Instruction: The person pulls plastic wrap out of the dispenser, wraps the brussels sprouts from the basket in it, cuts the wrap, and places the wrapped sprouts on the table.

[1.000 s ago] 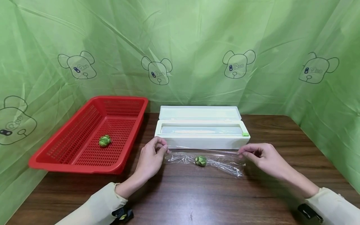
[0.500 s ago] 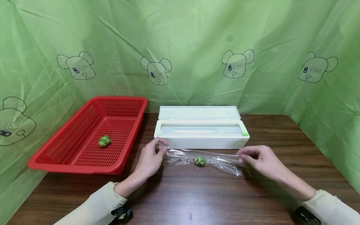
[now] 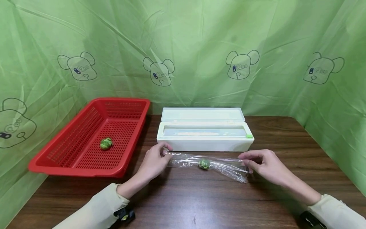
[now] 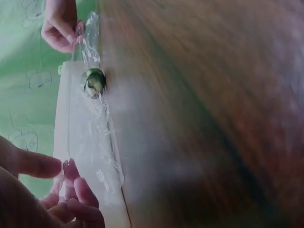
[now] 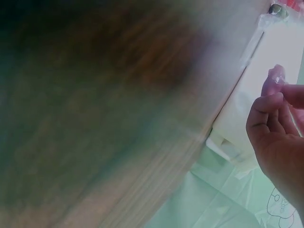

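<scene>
Just below the centre of the head view, a green sprout [image 3: 204,164] lies among folds of clear film [image 3: 185,160] on the bench [image 3: 183,200]. The left hand [image 3: 154,161] pinches the film at left, and the right hand's [image 3: 268,164] grip pinches it at right. A white box [image 3: 208,146] sits just above; at frame left, a red basket [image 3: 85,172] holds a second sprout [image 3: 106,143].

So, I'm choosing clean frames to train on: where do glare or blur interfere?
Head: table has a pale glare patch, clear film glints; left wrist: hazy, much of the table smeared; right wrist: table badly blurred, white box washed out.
</scene>
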{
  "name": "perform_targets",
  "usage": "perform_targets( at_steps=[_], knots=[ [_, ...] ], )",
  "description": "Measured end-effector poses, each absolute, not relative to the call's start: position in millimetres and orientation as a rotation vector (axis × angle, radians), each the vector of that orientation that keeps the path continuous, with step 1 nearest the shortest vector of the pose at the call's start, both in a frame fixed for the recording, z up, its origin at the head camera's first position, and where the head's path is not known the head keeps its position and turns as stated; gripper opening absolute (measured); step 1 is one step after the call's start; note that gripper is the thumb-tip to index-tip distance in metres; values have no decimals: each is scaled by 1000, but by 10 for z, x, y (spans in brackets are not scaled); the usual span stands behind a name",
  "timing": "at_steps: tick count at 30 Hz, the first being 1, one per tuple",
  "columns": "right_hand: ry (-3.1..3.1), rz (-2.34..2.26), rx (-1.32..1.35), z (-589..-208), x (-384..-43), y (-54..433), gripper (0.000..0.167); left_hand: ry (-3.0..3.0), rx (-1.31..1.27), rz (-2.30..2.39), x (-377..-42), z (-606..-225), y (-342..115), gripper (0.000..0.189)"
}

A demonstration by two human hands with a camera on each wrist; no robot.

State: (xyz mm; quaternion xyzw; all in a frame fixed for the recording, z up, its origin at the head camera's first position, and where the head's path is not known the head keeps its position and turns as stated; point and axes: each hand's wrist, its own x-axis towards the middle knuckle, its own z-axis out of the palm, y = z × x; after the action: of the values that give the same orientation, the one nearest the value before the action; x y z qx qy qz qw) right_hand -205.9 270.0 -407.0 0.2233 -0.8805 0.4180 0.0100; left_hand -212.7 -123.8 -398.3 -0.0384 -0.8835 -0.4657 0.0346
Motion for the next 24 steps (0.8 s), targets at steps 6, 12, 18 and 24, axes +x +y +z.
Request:
perform_targets(
  at_steps=[6,12,18,24],
  knots=[
    [-2705,1175,841,-4087,-2058,2701,46,-2752,-214,-1354,-2166,-4022,-1244,13],
    [-2714,1134,829,-4091,-2025,2653,35,-2758,-270,-1286,-2199,-4037,-1229,14],
    [-2774,1109,755,-4090,-1994,2602,19,-2783,-262,-1259,-2206,-4034,-1227,15],
    [-2807,1076,768,-4078,-1973,2584,11,-2803,-275,-1250,-2202,-4031,-1230,18]
  ],
)
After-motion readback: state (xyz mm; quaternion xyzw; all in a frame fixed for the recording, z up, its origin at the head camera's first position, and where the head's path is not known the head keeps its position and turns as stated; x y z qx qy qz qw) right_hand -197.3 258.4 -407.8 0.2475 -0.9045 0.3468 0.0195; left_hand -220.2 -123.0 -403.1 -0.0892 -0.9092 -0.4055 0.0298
